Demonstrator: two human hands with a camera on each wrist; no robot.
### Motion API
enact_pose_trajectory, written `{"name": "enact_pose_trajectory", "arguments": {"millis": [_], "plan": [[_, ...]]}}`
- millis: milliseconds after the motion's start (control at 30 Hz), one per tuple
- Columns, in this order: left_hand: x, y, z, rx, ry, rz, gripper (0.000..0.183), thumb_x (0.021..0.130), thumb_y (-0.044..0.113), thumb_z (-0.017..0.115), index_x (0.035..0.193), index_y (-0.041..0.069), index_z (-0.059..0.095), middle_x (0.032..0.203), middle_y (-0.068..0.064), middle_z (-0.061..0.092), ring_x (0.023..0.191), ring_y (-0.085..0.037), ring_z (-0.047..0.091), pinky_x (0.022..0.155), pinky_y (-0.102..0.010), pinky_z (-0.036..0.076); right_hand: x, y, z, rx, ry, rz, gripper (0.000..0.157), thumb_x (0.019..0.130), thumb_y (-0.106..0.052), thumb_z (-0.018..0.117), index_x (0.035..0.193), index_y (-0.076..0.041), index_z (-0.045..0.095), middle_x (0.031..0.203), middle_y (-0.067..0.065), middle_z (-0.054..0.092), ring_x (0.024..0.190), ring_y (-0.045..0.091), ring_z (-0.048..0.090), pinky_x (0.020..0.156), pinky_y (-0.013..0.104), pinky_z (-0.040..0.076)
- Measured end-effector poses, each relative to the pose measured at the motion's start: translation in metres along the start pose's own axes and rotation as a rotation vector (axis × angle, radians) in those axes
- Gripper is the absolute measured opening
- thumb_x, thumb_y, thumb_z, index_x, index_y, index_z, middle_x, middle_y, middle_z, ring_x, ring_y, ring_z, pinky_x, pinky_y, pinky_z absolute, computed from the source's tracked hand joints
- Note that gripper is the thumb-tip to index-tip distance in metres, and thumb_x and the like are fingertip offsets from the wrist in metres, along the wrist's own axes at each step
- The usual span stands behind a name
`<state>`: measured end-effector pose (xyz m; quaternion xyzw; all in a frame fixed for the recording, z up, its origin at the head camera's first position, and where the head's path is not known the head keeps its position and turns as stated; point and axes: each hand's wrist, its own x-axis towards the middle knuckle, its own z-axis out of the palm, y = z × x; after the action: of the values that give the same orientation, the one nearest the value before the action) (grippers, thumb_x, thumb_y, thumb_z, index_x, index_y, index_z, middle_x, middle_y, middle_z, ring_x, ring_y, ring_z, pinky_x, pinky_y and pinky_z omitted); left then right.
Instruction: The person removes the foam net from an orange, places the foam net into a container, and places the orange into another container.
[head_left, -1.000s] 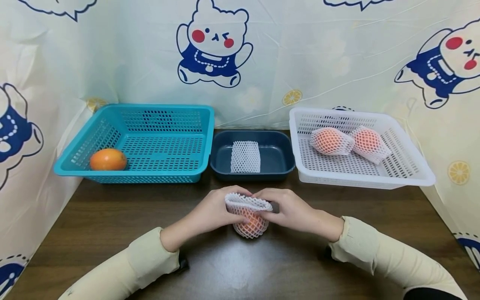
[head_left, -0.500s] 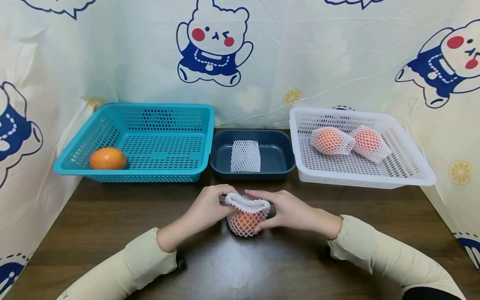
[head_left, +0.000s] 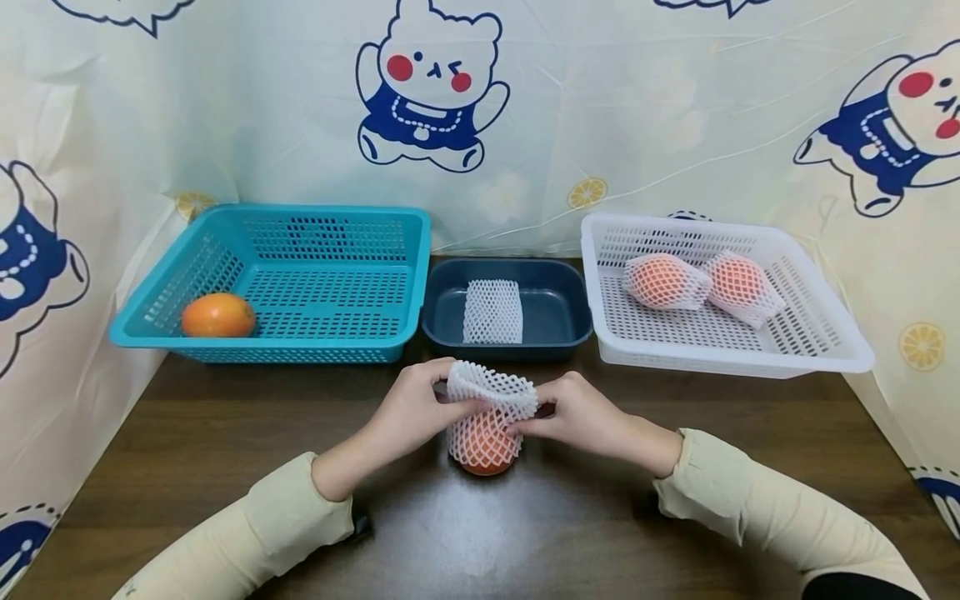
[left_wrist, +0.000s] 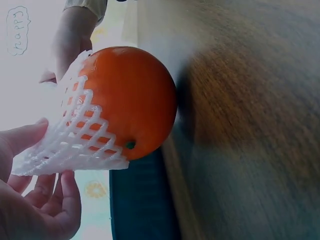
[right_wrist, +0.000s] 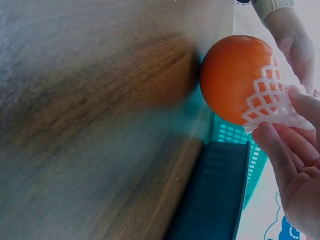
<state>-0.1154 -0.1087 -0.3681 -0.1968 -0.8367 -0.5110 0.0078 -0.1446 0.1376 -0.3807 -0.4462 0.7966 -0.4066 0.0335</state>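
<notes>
An orange stands on the table, its upper part inside a white foam fruit net. In both wrist views the lower part of the fruit is bare, and the left one shows a small green spot on it. My left hand pinches the net's left side, thumb in front and fingers behind. On the right side, my right hand pinches the net between thumb and fingers. The net's loose top rises above the fruit.
Behind the hands, a dark blue tray holds a flat foam net. A teal basket at left contains one orange fruit. At right, a white basket holds two netted fruits. A printed curtain hangs behind.
The net has risen on the orange, baring its bottom, and its top edge stands higher. My right fingers have closed in to pinch the net; the left hand has moved slightly upward.
</notes>
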Motion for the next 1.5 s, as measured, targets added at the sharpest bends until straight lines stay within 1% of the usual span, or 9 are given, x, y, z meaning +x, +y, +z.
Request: {"name": "enact_pose_trajectory", "arguments": {"millis": [167,300,467,600,667,967,1233,1400,1500], "plan": [[0.000,-0.001,-0.002,-0.018,-0.001,-0.033,0.033,0.083,0.011,0.087,0.112,0.003,0.072,0.108,-0.007,0.071,0.096,-0.018,0.066,0.076,-0.029,0.059,0.000,0.001,-0.001,0.075,0.007,0.082,0.015,0.084,-0.007,0.085,0.097,-0.001,0.078,0.090,0.001,0.077,0.078,0.004,0.066,0.070,0.027,0.058],[-0.001,-0.003,-0.006,-0.029,-0.042,-0.113,0.052,0.083,0.016,0.088,0.128,0.004,0.066,0.125,-0.010,0.066,0.110,-0.025,0.063,0.084,-0.035,0.059,0.001,0.003,-0.003,0.178,0.007,0.184,0.012,0.086,-0.007,0.083,0.095,0.000,0.077,0.088,0.002,0.075,0.074,0.006,0.064,0.067,0.027,0.058],[-0.002,-0.007,-0.012,0.001,-0.183,-0.182,0.078,0.081,0.029,0.090,0.146,0.010,0.051,0.143,-0.009,0.056,0.124,-0.027,0.056,0.099,-0.048,0.052,0.003,0.004,-0.005,0.320,0.011,0.285,0.017,0.088,-0.005,0.081,0.102,0.004,0.076,0.095,0.007,0.076,0.085,0.010,0.071,0.077,0.030,0.060],[-0.001,-0.011,-0.010,-0.012,-0.317,-0.135,0.091,0.077,0.030,0.093,0.150,0.010,0.043,0.144,-0.006,0.055,0.126,-0.023,0.052,0.110,-0.051,0.039,0.004,0.006,-0.005,0.427,0.021,0.338,0.022,0.089,-0.002,0.079,0.108,0.008,0.073,0.101,0.012,0.076,0.091,0.014,0.072,0.081,0.031,0.059],[-0.002,-0.012,-0.008,-0.023,-0.357,-0.112,0.094,0.075,0.028,0.094,0.150,0.009,0.042,0.143,-0.006,0.055,0.125,-0.021,0.052,0.111,-0.049,0.038,0.004,0.006,-0.006,0.471,0.026,0.351,0.026,0.089,-0.001,0.077,0.112,0.010,0.071,0.104,0.015,0.075,0.092,0.015,0.072,0.083,0.032,0.059],[-0.001,-0.021,0.004,-0.079,-0.476,-0.117,0.094,0.073,0.018,0.094,0.149,0.003,0.041,0.142,-0.010,0.056,0.120,-0.021,0.055,0.110,-0.047,0.039,0.008,0.006,-0.006,0.590,0.040,0.356,0.034,0.091,0.003,0.072,0.121,0.017,0.064,0.112,0.022,0.072,0.097,0.016,0.072,0.086,0.035,0.058],[-0.003,-0.018,0.005,-0.015,-0.507,-0.128,0.076,0.075,0.020,0.092,0.138,0.000,0.053,0.127,-0.005,0.064,0.106,-0.013,0.058,0.100,-0.033,0.045,0.016,0.002,-0.013,0.621,0.075,0.342,0.031,0.093,0.005,0.068,0.121,0.016,0.061,0.108,0.019,0.073,0.094,0.015,0.071,0.085,0.032,0.058],[-0.003,-0.016,0.004,-0.049,-0.521,-0.183,0.074,0.076,0.020,0.092,0.137,0.002,0.053,0.120,-0.004,0.064,0.102,-0.016,0.060,0.096,-0.037,0.048,0.024,0.003,-0.018,0.659,0.132,0.364,0.032,0.095,0.004,0.064,0.125,0.014,0.058,0.108,0.015,0.073,0.092,0.014,0.070,0.086,0.030,0.058],[-0.001,-0.028,0.007,-0.029,-0.531,-0.144,0.076,0.076,0.030,0.092,0.139,0.007,0.055,0.124,-0.004,0.064,0.105,-0.018,0.061,0.095,-0.041,0.050,0.029,0.007,-0.019,0.700,0.184,0.392,0.033,0.097,0.002,0.062,0.128,0.012,0.056,0.110,0.012,0.073,0.091,0.014,0.069,0.085,0.031,0.058]]}}
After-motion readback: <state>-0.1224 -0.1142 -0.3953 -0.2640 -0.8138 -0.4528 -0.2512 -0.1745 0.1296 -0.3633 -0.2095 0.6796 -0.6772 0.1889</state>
